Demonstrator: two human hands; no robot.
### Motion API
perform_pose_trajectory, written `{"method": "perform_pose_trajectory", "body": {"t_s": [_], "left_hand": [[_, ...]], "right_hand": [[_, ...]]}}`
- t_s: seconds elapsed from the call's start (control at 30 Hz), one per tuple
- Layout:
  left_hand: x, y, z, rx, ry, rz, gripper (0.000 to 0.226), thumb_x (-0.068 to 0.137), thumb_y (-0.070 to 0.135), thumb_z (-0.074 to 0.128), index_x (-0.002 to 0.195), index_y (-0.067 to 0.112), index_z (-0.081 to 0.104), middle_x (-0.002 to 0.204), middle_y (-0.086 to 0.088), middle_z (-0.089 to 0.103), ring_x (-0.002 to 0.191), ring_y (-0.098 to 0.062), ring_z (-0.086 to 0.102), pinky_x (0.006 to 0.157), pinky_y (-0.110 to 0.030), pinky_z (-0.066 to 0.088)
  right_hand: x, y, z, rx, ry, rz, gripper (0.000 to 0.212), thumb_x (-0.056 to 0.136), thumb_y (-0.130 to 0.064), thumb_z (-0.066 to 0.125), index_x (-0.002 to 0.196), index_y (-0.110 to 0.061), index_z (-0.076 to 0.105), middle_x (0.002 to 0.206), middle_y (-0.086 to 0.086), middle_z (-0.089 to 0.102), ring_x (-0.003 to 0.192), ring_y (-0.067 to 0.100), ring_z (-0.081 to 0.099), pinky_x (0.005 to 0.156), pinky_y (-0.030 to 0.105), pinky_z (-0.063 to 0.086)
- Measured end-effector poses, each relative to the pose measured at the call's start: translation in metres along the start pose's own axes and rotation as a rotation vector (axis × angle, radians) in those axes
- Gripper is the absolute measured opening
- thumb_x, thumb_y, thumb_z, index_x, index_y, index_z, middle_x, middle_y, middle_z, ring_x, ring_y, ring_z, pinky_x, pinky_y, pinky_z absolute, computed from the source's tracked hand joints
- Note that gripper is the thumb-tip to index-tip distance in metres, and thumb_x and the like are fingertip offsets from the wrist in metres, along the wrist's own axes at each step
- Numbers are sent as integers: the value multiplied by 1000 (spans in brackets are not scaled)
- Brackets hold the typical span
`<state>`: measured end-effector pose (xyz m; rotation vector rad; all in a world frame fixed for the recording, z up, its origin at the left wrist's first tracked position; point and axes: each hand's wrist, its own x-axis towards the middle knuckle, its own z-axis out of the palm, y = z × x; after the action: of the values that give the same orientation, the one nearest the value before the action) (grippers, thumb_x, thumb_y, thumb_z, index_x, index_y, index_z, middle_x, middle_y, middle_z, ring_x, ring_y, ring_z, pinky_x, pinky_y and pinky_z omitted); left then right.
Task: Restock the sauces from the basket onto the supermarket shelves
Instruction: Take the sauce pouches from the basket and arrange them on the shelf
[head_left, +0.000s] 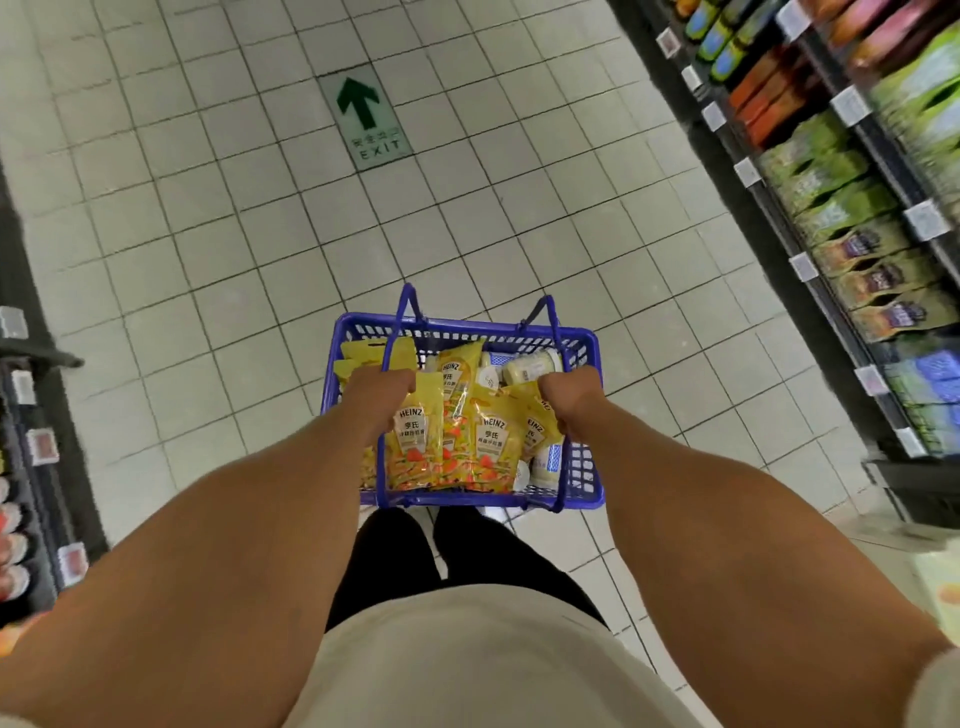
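Blue basket (467, 326) w/ sauce pouches (415, 441): left hand (382, 389) & right hand (569, 397) each grip a handle (549, 302).

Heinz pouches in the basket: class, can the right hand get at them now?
Probably not yet: the right hand grips a basket handle, though nothing covers the pouches.

Single view: wide-angle camera worn on the head. We look forward and steeply down the aisle. The floor (234, 234) fills most of the frame, and the shelves (775, 218) curve in at both edges. Nearest, low centre, is the basket (467, 325), close below us.
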<state>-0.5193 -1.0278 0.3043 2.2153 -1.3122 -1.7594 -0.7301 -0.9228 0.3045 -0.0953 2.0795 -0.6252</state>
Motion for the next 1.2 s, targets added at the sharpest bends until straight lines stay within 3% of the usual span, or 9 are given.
{"method": "perform_pose_trajectory", "body": {"t_s": [0.17, 0.3, 0.47, 0.57, 0.67, 0.87, 0.93, 1.1, 1.2], "left_hand": [[35, 78, 24, 78, -49, 12, 17, 79, 13, 63, 73, 15, 47, 58, -2, 35, 50, -17, 32, 46, -23, 31], [71, 137, 47, 135, -84, 32, 18, 79, 10, 61, 73, 13, 44, 62, -3, 31, 52, -18, 28, 47, -23, 29], [116, 218, 79, 206, -145, 34, 14, 80, 10, 60, 78, 11, 46, 65, -3, 29, 53, -17, 28, 48, -25, 31], [139, 275, 101, 231, -206, 51, 13, 81, 9, 60, 92, 10, 52, 63, -2, 29, 52, -17, 28, 47, -24, 30], [156, 327, 127, 271, -216, 89, 38, 82, 8, 59, 120, 5, 55, 62, -2, 27, 50, -16, 25, 44, -24, 28], [183, 427, 188, 369, -290, 136, 12, 83, 9, 58, 87, 7, 47, 62, -3, 28, 50, -17, 26, 43, -24, 27], [192, 459, 215, 393, -304, 154, 17, 83, 8, 57, 75, 13, 43, 62, -3, 28, 50, -17, 25, 45, -24, 27], [214, 529, 289, 452, -308, 185, 21, 83, 10, 57, 72, 15, 40, 63, -2, 30, 52, -17, 26, 45, -23, 25], [224, 570, 325, 485, -308, 198, 23, 81, 11, 57, 68, 16, 39, 59, -1, 31, 48, -16, 27, 42, -20, 25]], "right_hand": [[46, -49, -27, 45, 20, 40, 12, 84, -6, 55, 95, -8, 50, 67, 4, 45, 51, 17, 39, 37, 19, 29], [86, -88, -45, 113, 48, 63, 13, 87, -7, 56, 80, -13, 46, 67, 3, 44, 51, 15, 38, 36, 17, 29], [134, -141, -71, 167, 119, 109, 15, 87, -10, 58, 79, -15, 46, 67, 3, 47, 50, 14, 41, 33, 15, 29], [165, -176, -96, 191, 152, 141, 6, 85, -8, 58, 88, -8, 52, 68, 6, 51, 52, 17, 46, 38, 19, 32], [191, -203, -122, 224, 181, 162, 8, 83, -7, 57, 85, -6, 49, 69, 8, 46, 52, 18, 41, 39, 20, 30], [250, -246, -180, 329, 259, 192, 13, 80, -4, 57, 73, -10, 48, 61, 3, 43, 48, 15, 38, 42, 22, 30], [275, -257, -202, 371, 274, 217, 12, 79, -3, 56, 72, -10, 49, 59, 3, 43, 46, 15, 38, 42, 21, 31], [343, -285, -256, 470, 275, 254, 12, 82, -5, 57, 73, -12, 53, 61, 2, 50, 49, 16, 46, 39, 18, 34], [377, -305, -287, 511, 285, 264, 8, 80, -9, 60, 75, -15, 56, 70, 6, 62, 64, 24, 62, 55, 28, 48]]}}
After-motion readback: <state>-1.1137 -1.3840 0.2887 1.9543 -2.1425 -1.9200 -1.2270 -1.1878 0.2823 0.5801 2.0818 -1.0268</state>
